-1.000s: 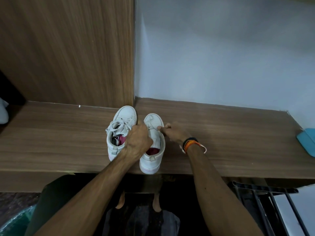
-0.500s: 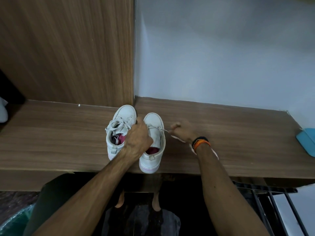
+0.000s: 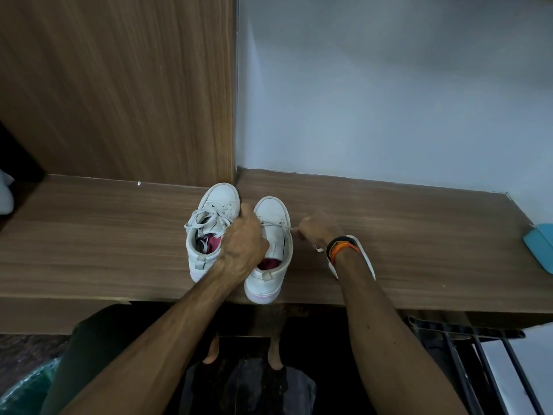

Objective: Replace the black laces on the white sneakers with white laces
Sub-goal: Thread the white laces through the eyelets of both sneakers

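Observation:
Two white sneakers stand side by side on a wooden shelf [image 3: 419, 250], toes pointing away from me. The left sneaker [image 3: 220, 199] is laced with a loose white lace. My left hand [image 3: 244, 241] grips the right sneaker [image 3: 270, 212] across its tongue and inner side. My right hand [image 3: 317, 229] is just right of that shoe, fingers pinched on a white lace [image 3: 366, 259] that runs from the shoe's lower eyelets and trails under my wrist. No black lace is visible.
A wooden panel [image 3: 119, 85] rises behind the left sneaker and a pale wall behind the right one. A blue object [image 3: 540, 245] lies at the shelf's right end, a white thing [image 3: 6, 193] at far left. A dark metal rack [image 3: 478, 354] sits below right.
My right hand pulled away from the right sneaker to the right, drawing the white lace out through an eyelet, then came back a little toward the shoe. The left hand kept its hold.

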